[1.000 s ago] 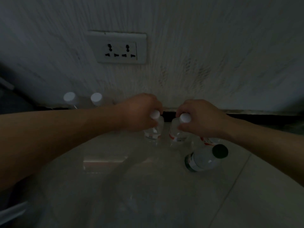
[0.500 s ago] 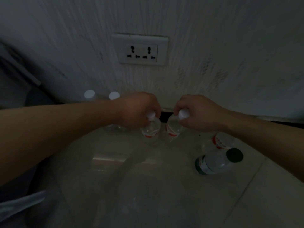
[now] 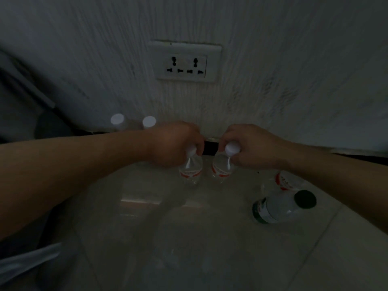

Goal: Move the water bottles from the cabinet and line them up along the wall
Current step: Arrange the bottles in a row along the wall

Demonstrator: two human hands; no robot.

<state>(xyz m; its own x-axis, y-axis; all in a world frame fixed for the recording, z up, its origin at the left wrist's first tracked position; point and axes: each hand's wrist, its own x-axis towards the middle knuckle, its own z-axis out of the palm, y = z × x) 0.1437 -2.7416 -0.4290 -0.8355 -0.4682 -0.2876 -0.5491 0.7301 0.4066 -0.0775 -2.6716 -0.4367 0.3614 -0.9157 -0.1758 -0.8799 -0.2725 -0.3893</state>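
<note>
Two placed bottles (image 3: 118, 119) at wall (image 3: 273, 59); our left hand (image 3: 174, 143) grips left bottle (image 3: 191, 172), right hand (image 3: 252, 148) right bottle (image 3: 220, 170); green-capped bottle (image 3: 277, 207) unplaced.

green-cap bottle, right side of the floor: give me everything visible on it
The green-capped bottle is clear plastic with a pale, translucent body, a round dark green cap in place, and a dark green label band low on the body. It rests on the pale tiled floor, farther from the wall than a red-labelled bottle behind it; whether those two touch is unclear. Seen from above it seems to stand upright, though the dim view leaves that unsure. The left hand and right hand are off it.
</note>
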